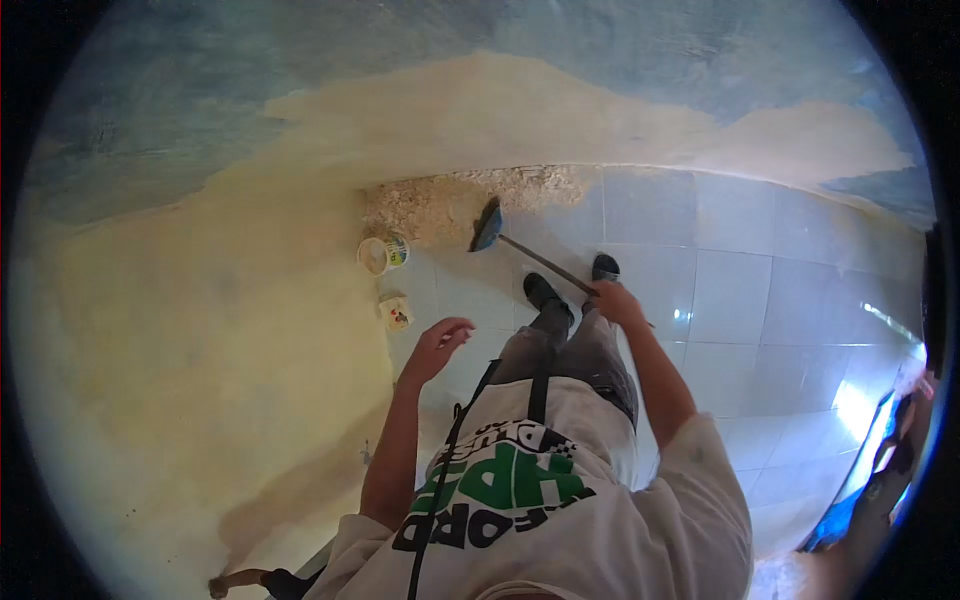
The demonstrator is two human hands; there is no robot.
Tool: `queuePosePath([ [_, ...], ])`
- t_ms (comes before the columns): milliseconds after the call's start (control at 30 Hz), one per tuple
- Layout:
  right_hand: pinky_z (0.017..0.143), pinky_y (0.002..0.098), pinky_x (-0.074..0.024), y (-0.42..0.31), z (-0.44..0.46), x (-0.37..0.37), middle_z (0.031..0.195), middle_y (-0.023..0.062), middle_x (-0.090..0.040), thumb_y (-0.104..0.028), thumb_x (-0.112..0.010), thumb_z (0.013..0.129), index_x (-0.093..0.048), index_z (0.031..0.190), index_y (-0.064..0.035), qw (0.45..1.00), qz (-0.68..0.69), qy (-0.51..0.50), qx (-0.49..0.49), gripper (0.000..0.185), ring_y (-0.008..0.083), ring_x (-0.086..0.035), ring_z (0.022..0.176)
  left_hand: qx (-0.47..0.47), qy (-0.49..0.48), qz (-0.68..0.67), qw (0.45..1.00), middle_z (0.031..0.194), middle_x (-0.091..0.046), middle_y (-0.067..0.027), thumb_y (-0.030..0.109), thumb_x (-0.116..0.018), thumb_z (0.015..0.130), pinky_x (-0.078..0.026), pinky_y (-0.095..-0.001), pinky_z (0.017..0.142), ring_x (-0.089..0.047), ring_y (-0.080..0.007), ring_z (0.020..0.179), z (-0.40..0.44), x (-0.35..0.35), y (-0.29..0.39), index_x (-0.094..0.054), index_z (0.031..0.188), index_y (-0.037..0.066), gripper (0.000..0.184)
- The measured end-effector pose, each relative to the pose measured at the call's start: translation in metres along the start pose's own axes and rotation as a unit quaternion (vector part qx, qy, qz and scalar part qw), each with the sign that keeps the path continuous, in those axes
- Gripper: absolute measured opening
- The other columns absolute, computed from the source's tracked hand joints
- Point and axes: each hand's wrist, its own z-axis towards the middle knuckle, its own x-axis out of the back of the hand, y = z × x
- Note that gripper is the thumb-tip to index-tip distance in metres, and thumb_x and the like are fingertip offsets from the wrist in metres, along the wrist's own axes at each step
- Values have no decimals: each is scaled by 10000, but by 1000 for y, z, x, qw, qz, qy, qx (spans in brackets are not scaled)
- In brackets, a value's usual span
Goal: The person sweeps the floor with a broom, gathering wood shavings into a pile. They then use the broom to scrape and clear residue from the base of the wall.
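My right hand is wrapped around the handle of a broom. The blue broom head with dark bristles rests on the tiled floor, tilted, beside a patch of crumbly debris along the foot of the wall. My left hand hangs in the air near the left wall, its fingers loosely bent and apart, with nothing visible in it. Nearest to it is a small white tub on the floor. Beyond that stands a white bucket with a colored label.
Yellowish, patchy walls rise on the left and ahead. Grey floor tiles stretch to the right, past my dark shoes. At the bottom left edge another arm shows. A blue object lies at the right edge.
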Motion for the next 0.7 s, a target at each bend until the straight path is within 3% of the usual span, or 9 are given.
queuePosePath([
  [167, 844, 409, -452, 50, -98, 55, 1052, 174, -606, -109, -617, 769, -597, 1132, -160, 995, 68, 31, -66, 367, 346, -569, 968, -232, -274, 21, 933, 992, -559, -56, 67, -580, 814, -447, -303, 794, -536, -190, 933, 6, -6, 190, -671, 946, 89, 162],
  [267, 707, 373, -484, 76, -153, 79, 918, 180, -635, -94, -611, 789, -595, 1139, -147, 976, 95, 100, -170, 354, 287, -619, 757, -385, -541, -213, 717, 1058, -525, -108, 62, -568, 812, -421, -338, 845, -514, -258, 969, -19, -28, 255, -660, 1001, 124, 219],
  [333, 534, 343, -467, 105, -177, 81, 755, 146, -627, -113, -603, 810, -589, 1150, -131, 954, 99, 160, -235, 341, 172, -559, 544, -426, -580, -288, 632, 1069, -535, -124, 72, -575, 811, -434, -344, 830, -536, -264, 956, -36, -34, 281, -609, 1069, 92, 261],
  [367, 317, 288, -348, 114, -181, 84, 499, 9, -463, -148, -538, 862, -568, 1188, -172, 927, 166, 182, -285, 328, 91, -400, 368, -428, -579, -289, 631, 1069, -535, -124, 72, -575, 811, -434, -344, 830, -536, -264, 956, -38, -35, 284, -609, 1069, 92, 261],
  [433, 312, 284, -351, 129, -177, 88, 495, 5, -454, -179, -516, 883, -557, 1196, -145, 909, 149, 242, -304, 317, 94, -401, 364, -409, -682, -66, 603, 1236, -418, -130, 66, -614, 791, -414, -374, 867, -492, -244, 1054, -40, -37, 286, -549, 1032, 43, 251],
  [467, 316, 285, -365, 139, -166, 91, 510, 24, -471, -186, -511, 890, -549, 1198, -119, 899, 179, 260, -304, 318, 105, -418, 364, -406, -684, -68, 602, 1236, -418, -130, 66, -614, 791, -414, -374, 867, -492, -244, 1054, -39, -39, 290, -549, 1032, 43, 251],
  [600, 388, 348, -430, 205, -81, 78, 615, 105, -540, -188, -454, 893, -571, 1109, -56, 864, 107, 420, -255, 279, 201, -533, 443, -369, -648, -232, 624, 994, -531, -115, 102, -595, 839, -428, -366, 766, -534, -264, 855, -40, -63, 279, -561, 1010, 28, 189],
  [667, 562, 425, -478, 233, -24, 71, 698, 179, -579, -141, -408, 841, -570, 883, -22, 863, 73, 409, -289, 206, 306, -594, 587, -352, -581, -341, 650, 940, -553, -104, 118, -593, 851, -430, -357, 751, -542, -258, 819, -55, -76, 267, -559, 1000, 7, 189],
  [700, 546, 423, -476, 160, -24, 93, 694, 173, -582, -125, -410, 828, -561, 852, -25, 839, 183, 386, -338, 183, 296, -595, 580, -267, -539, -469, 646, 900, -563, -101, 122, -594, 853, -435, -349, 735, -543, -243, 800, -64, -80, 265, -546, 998, -24, 211],
])
